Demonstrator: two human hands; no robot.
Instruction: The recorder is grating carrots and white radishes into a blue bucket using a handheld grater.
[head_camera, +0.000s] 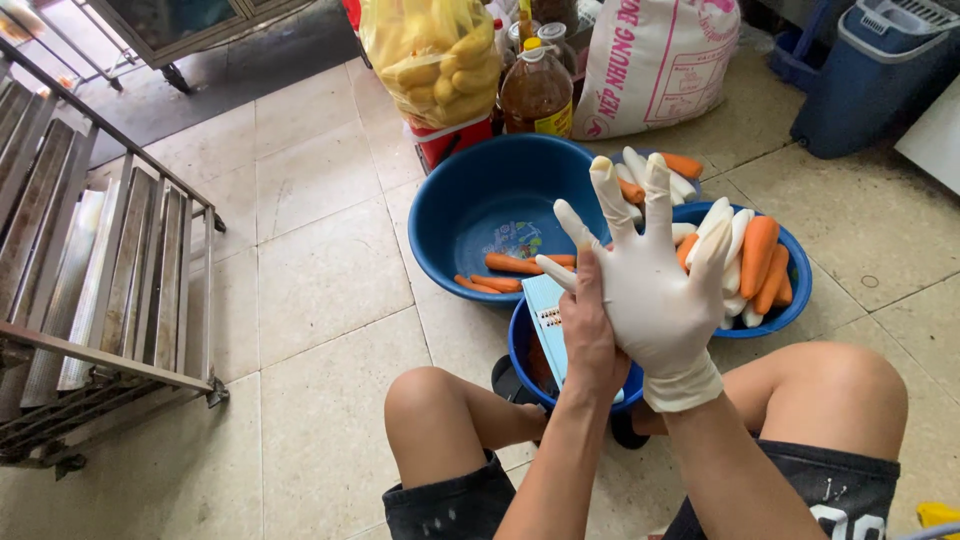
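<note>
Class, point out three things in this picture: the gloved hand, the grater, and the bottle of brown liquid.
gloved right hand (655, 290), head view, on the back of the hand
grater (546, 318), head view, on its pale blue face
bottle of brown liquid (537, 95), head view, on its body

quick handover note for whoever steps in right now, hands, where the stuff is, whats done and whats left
Right hand: raised with fingers spread, white glove pulled down to the wrist.
Left hand: bare, gripping the gloved right hand at the palm.
Things: grater resting on the small blue bowl between the knees; large blue basin holds a few carrot pieces; right blue bowl is full of peeled carrots and white radish.
Done: right glove on.
Left: left hand ungloved; the peeled vegetables lie whole.
</note>
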